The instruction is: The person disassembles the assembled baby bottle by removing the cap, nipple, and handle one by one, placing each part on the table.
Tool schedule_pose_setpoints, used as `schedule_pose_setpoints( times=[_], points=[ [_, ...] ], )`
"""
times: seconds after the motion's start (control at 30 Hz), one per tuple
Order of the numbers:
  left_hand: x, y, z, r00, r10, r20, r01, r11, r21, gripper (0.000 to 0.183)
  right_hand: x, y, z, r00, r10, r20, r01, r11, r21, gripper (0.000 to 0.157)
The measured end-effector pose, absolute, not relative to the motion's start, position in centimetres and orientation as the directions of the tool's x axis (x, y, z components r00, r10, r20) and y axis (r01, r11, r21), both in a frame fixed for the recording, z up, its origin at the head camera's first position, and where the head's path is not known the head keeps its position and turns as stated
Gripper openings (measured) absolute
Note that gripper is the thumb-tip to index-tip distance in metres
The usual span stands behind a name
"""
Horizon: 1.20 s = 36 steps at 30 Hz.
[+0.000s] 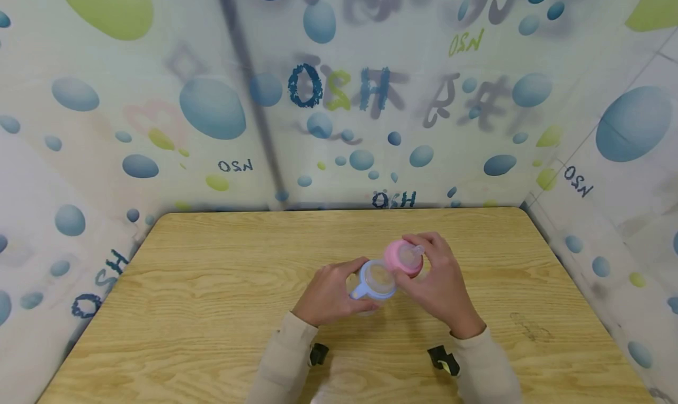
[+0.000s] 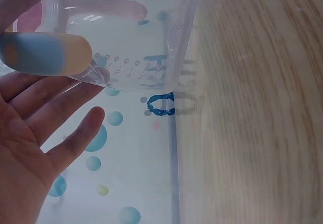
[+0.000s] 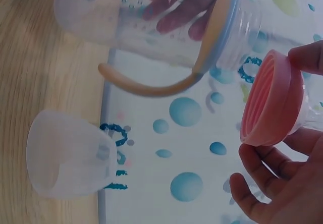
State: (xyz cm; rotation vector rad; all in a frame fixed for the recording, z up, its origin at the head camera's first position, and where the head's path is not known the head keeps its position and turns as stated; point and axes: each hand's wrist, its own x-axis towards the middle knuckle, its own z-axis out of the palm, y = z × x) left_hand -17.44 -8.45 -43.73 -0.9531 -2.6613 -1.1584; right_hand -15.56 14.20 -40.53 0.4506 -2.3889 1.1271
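Observation:
My left hand (image 1: 329,295) holds a clear baby bottle (image 3: 146,30) around its upper part, thumb and fingers on opposite sides. A light blue ring with a curved handle (image 3: 146,89) circles the bottle below its open threaded neck (image 3: 250,30). Between thumb and fingers, my right hand (image 1: 438,283) pinches the pink screw collar (image 3: 275,100) with a clear teat (image 1: 418,249) in it. In the right wrist view, the collar's threaded inside faces the bottle neck, and the two are apart. Printed pink figures and measuring marks show on the bottle wall.
A translucent cap (image 3: 70,153) stands on the wooden table (image 1: 212,286), below the bottle in the right wrist view. Behind the table hangs a pale sheet (image 1: 339,145) with blue and green dots; similar sheets flank both sides.

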Motion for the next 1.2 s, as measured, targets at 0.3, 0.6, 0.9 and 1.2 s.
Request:
schedule_pose_setpoints(
  times=[0.3, 0.6, 0.9, 1.2],
  points=[
    [-17.4, -8.5, -43.8, -0.8, 0.508, 0.32, 0.577, 0.504, 0.643, 0.069, -16.3, 15.7, -41.0, -0.869, -0.043, 0.494, -0.382, 0.693, -0.611, 0.053],
    [-17.5, -8.5, -43.9, -0.802, 0.503, 0.322, 0.575, 0.505, 0.644, 0.069, -16.9, 16.8, -41.8, -0.909, -0.002, 0.417, -0.283, 0.737, -0.614, 0.053],
    [-17.4, -8.5, -43.8, -0.803, 0.506, 0.317, 0.574, 0.508, 0.643, 0.067, -17.5, 18.0, -42.8, -0.921, 0.033, 0.389, -0.223, 0.774, -0.593, 0.054],
    [-17.5, -8.6, -44.0, -0.804, 0.506, 0.313, 0.57, 0.507, 0.647, 0.069, -17.8, 18.9, -43.4, -0.946, 0.054, 0.318, -0.154, 0.79, -0.594, 0.056]
  ],
)
